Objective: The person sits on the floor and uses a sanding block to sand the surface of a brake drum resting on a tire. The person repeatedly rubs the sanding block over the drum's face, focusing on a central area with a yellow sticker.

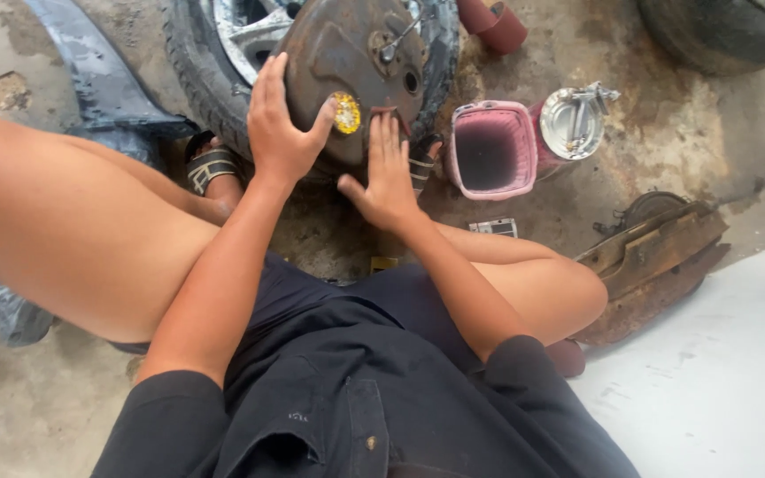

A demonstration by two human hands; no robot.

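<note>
Item: rusty round metal plate (356,71), dished, dark brown, standing roughly on edge against a tyre with a bright alloy rim (223,44). It sits on the concrete floor (46,407) straight ahead of the seated person, between the two sandalled feet. A yellow patch (345,112) marks its lower face, near the bottom edge.

Left hand (281,124): laid flat over the plate's left side, fingers (267,84) pointing up and away, spread and open, thumb stretched toward the yellow patch and touching or nearly touching it. Nothing is gripped; the palm presses on the metal.

Right hand (387,173): below and just right of the patch, fingers (387,133) straight and held together, tips on the plate's lower edge. Open, grasping nothing.

Key relation: the patch lies between the two hands, just beside the left thumb and just up and left of the right fingertips; both are about equally near.

Around, on the floor: a pink rectangular tub (491,149) to the right of the plate; an open tin can (573,122) just beyond it; a rusted metal part (652,261) by the right knee; a small flat packet (494,227) near the right forearm; a dark curved panel (90,71) at far left.
</note>
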